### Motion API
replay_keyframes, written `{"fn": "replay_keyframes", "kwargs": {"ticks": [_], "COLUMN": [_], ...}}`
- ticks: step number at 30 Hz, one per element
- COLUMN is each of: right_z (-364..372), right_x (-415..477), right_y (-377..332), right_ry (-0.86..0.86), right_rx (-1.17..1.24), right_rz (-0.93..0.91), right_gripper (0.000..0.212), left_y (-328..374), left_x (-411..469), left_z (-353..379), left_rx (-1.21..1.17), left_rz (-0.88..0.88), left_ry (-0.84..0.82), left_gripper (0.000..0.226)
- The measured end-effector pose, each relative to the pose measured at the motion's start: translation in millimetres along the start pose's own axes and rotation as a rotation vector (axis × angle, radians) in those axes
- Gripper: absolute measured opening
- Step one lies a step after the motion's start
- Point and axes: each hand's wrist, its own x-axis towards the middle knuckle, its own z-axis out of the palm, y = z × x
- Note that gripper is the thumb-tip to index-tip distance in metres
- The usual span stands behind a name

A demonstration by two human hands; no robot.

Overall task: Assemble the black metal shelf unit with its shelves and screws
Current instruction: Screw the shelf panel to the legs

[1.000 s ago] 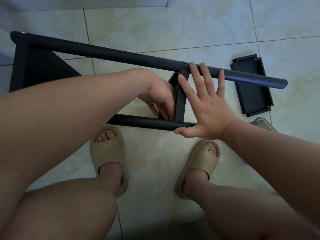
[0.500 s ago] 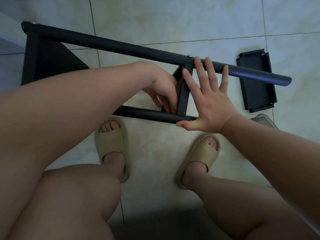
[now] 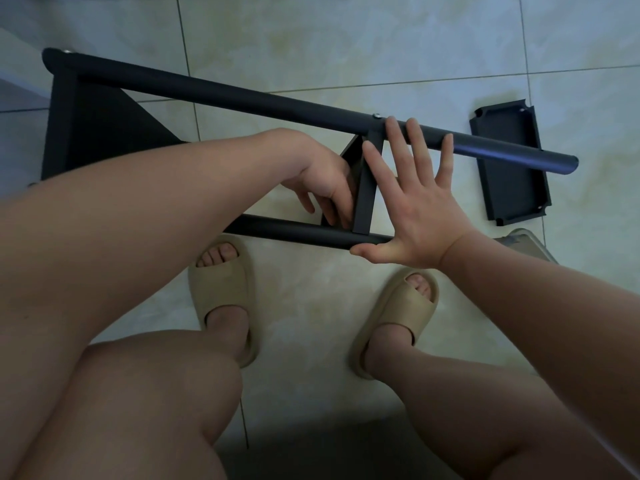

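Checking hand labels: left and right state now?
Left hand: curled beside the middle shelf; grip cannot be told.
Right hand: open, spread flat against the upper pole.

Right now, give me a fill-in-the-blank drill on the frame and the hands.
1. The right hand is ____, fingers straight and spread against the middle shelf.
2. The frame has ____ shelves fitted.
3. A loose shelf lies on the tiled ____, to the right of the frame.

Missing words: open; two; floor.
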Motion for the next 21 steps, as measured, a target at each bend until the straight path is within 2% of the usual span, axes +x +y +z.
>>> {"fn": "replay_keyframes", "kwargs": {"ticks": [15,21], "right_z": [0.6,0.2], "right_x": [-0.1,-0.6], "right_y": [0.1,0.0], "right_ry": [0.007,0.002], "right_rx": [-0.004,-0.005], "right_rz": [-0.006,-0.003], "right_gripper": [0.123,0.124], "left_y": [-0.8,-3.9], "left_x": [1.7,2.2], "left_z": [-1.4,2.9], "left_rx": [-0.054,-0.056], "left_rz": [0.026,0.016], "left_ry": [-0.035,-0.036], "left_gripper": [0.025,0.013]}}
